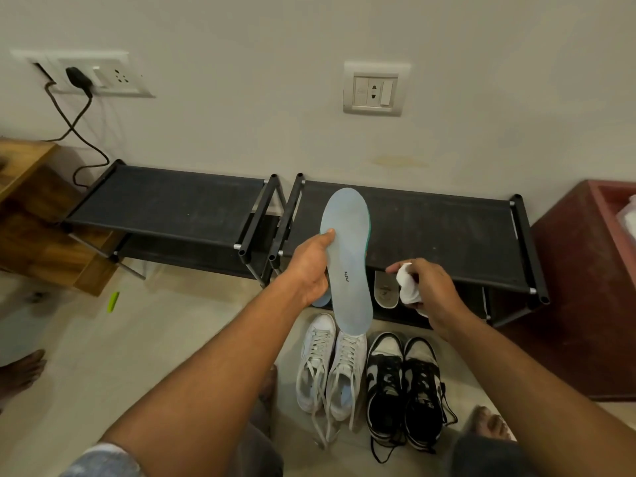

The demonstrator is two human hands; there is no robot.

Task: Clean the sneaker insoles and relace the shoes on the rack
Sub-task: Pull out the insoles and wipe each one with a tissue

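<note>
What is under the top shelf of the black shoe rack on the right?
Under the right rack's top shelf, a grey insole lies on the lower shelf. The right hand and its white cloth cover part of it; the rest is too dark.

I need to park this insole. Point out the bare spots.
Top shelf of the left rack is bare; the right rack's top is bare right of the insole. Crowded: the floor in front, with white sneakers and black sneakers, and the lower shelf behind the cloth.

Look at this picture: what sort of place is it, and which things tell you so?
Probably a room in a home: low black shoe racks against a plain wall with sockets, and sneakers on the tiled floor.
</note>
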